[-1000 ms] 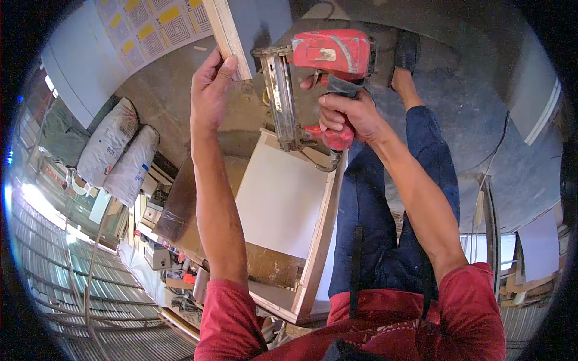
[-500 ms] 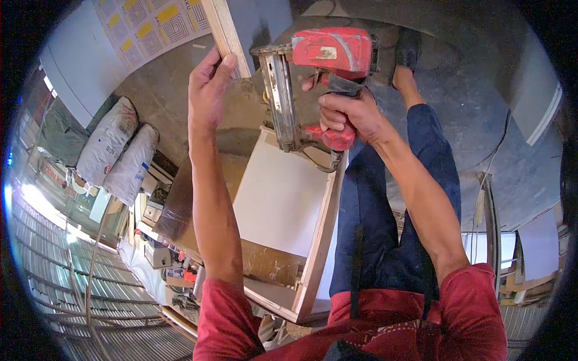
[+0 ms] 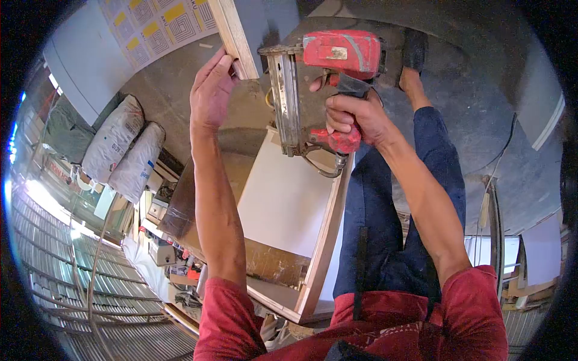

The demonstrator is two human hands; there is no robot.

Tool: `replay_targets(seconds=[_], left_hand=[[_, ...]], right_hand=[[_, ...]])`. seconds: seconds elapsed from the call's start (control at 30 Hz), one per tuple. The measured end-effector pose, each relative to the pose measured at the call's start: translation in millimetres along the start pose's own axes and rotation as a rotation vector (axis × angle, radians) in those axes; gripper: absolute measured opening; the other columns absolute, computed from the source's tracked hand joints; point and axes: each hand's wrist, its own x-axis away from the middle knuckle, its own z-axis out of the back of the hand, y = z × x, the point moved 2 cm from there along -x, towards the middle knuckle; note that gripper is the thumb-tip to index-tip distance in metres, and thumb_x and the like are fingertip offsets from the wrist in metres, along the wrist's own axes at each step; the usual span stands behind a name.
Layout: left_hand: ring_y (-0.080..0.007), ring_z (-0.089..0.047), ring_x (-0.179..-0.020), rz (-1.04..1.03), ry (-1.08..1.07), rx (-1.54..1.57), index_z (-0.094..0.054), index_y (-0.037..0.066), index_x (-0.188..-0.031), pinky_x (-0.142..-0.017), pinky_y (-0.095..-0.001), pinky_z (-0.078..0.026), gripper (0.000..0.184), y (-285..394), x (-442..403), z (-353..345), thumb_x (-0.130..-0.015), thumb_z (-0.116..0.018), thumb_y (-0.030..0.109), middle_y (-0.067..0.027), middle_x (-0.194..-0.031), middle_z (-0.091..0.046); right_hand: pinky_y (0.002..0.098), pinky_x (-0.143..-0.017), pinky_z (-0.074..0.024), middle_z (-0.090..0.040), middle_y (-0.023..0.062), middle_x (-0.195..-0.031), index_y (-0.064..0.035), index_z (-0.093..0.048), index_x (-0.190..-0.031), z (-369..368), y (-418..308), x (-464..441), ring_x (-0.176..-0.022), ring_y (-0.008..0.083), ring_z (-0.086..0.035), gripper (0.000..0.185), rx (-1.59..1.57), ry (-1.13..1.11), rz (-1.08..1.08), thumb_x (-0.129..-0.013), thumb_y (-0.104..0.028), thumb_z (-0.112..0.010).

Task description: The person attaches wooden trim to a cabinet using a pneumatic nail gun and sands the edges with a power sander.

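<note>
My right hand (image 3: 355,114) is wrapped round the handle of a red nail gun (image 3: 342,51). Its long metal magazine (image 3: 284,102) points down at the left, and a hose fitting sits at the handle's base. The gun's nose is close to the end of a wood-edged panel (image 3: 232,36); whether they touch I cannot tell. My left hand (image 3: 212,90) grips the lower end of that panel edge, thumb on the near side and the other fingers partly hidden behind it. Below the gun lies a wooden frame (image 3: 319,259) with a white panel (image 3: 283,192) inside.
Two filled white sacks (image 3: 114,138) lie at the left beside a pale board (image 3: 78,78). A printed sheet (image 3: 150,27) is at the top left. My foot (image 3: 411,78) is on the concrete floor (image 3: 494,150). Tools and boxes (image 3: 162,253) crowd the lower left.
The nail gun and the panel end have shifted slightly right in view, along with the surroundings. My left fingers have curled differently at the panel's edge. Both grips stay closed.
</note>
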Motion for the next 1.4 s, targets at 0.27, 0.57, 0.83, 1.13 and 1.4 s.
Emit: replay_targets(seconds=[0.27,0.57,0.83,1.13,1.4], left_hand=[[-0.0111,-0.058,-0.102,-0.037,-0.075,-0.363,-0.056,-0.001,-0.135,-0.093,-0.0256,-0.044,0.046,9,4,-7,-0.095,-0.063,0.021,-0.0020,-0.113,-0.064],[-0.0082,-0.055,-0.096,-0.019,-0.079,-0.354,-0.058,-0.001,-0.132,-0.088,-0.0237,-0.043,0.041,13,2,-5,-0.096,-0.064,0.017,-0.0002,-0.109,-0.065],[-0.0077,-0.054,-0.087,-0.034,-0.120,-0.639,-0.064,0.000,-0.121,-0.084,-0.0246,-0.045,0.030,30,3,-12,-0.096,-0.061,0.017,0.0012,-0.098,-0.064],[-0.0062,-0.053,-0.085,-0.027,-0.095,-0.632,-0.066,0.003,-0.120,-0.076,-0.0227,-0.042,0.033,29,3,-11,-0.097,-0.060,0.026,0.0035,-0.098,-0.065],[-0.0059,-0.054,-0.085,-0.040,-0.075,-0.590,-0.065,0.003,-0.121,-0.076,-0.0228,-0.043,0.033,26,2,-9,-0.097,-0.061,0.025,0.0025,-0.097,-0.066]], right_hand=[[0.0296,-0.057,-0.0456,-0.033,-0.0055,-0.053,0.0013,-0.056,-0.122,1,-6,-2,-0.044,0.0070,-0.038,0.034,0.110,-0.004,-0.009,-0.091,-0.012,-0.054],[0.0225,-0.046,-0.0359,-0.037,-0.0046,-0.056,-0.0012,-0.058,-0.120,1,-2,3,-0.046,0.0054,-0.037,0.032,0.079,0.001,-0.022,-0.089,-0.007,-0.054],[0.0222,-0.046,-0.0364,-0.038,-0.0047,-0.056,-0.0016,-0.056,-0.121,1,0,3,-0.046,0.0046,-0.036,0.032,0.060,-0.018,-0.014,-0.089,-0.006,-0.054],[0.0233,-0.047,-0.0355,-0.035,-0.0046,-0.055,-0.0031,-0.057,-0.122,1,-3,1,-0.046,0.0055,-0.035,0.031,0.051,-0.035,-0.008,-0.091,-0.010,-0.053],[0.0291,-0.058,-0.0458,-0.036,-0.0049,-0.053,0.0010,-0.055,-0.126,7,-11,-3,-0.044,0.0067,-0.038,0.036,0.058,-0.054,0.013,-0.092,-0.012,-0.055]])
